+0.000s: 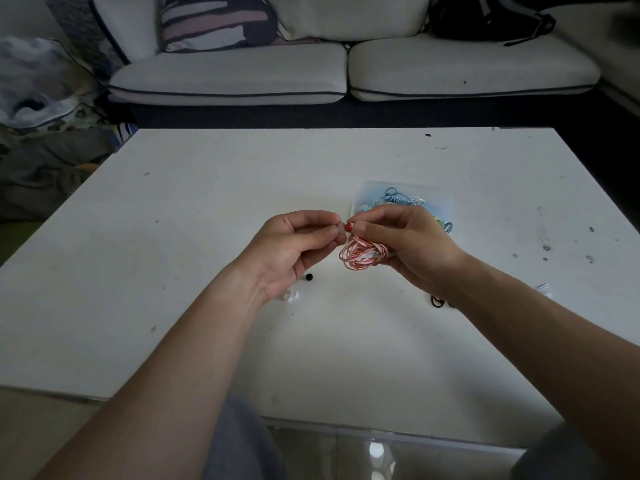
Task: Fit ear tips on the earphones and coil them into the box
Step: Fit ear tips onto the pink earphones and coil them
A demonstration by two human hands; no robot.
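Head view | left grip (294,244) pinches pale ear tip (341,230) | right grip (412,240) clamps coiled red-white earphones (362,256)

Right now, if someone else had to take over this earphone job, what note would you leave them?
The left hand pinches a pale ear tip against the red earbud. The right hand pinches that earbud and holds its red-and-white cable, already coiled. The box lies behind the right hand, other coiled earphones inside. Loose on the table: a black ear tip, white ear tips, a black cable by the right forearm. To do: seat this tip, check the other bud (hidden), lay the coil in the box.
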